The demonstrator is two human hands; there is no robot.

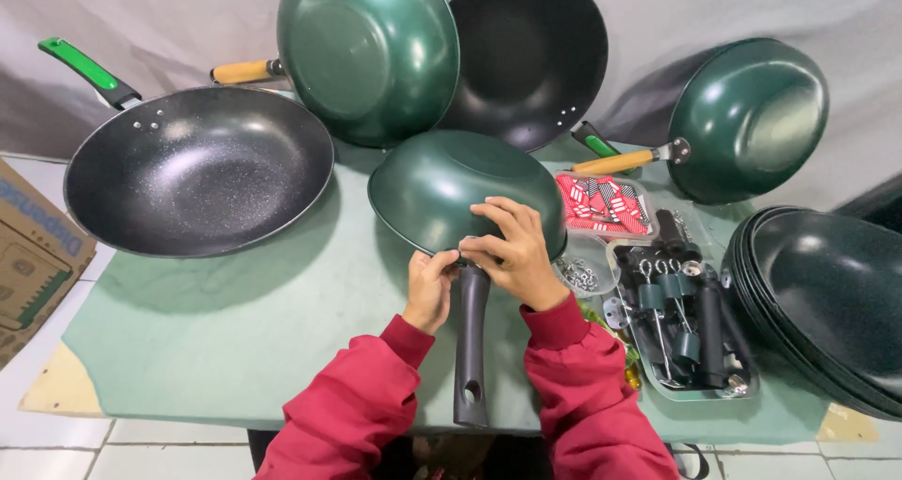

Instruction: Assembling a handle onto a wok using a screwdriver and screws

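A dark green pan (442,184) lies tilted, bottom up, on the green table (235,330). A long black handle (470,348) runs from its near rim toward me. My left hand (430,287) pinches the spot where the handle meets the rim. My right hand (512,250) lies over the pan's near side, fingertips at that same joint. Both sleeves are red.
A black wok with a green handle (197,170) sits at left. Two green pans (371,53) (747,118) and a black wok (531,53) lean at the back. A stack of dark pans (827,301) stands at right, beside trays of handles and parts (681,316), red labels (606,203) and a cardboard box (33,255).
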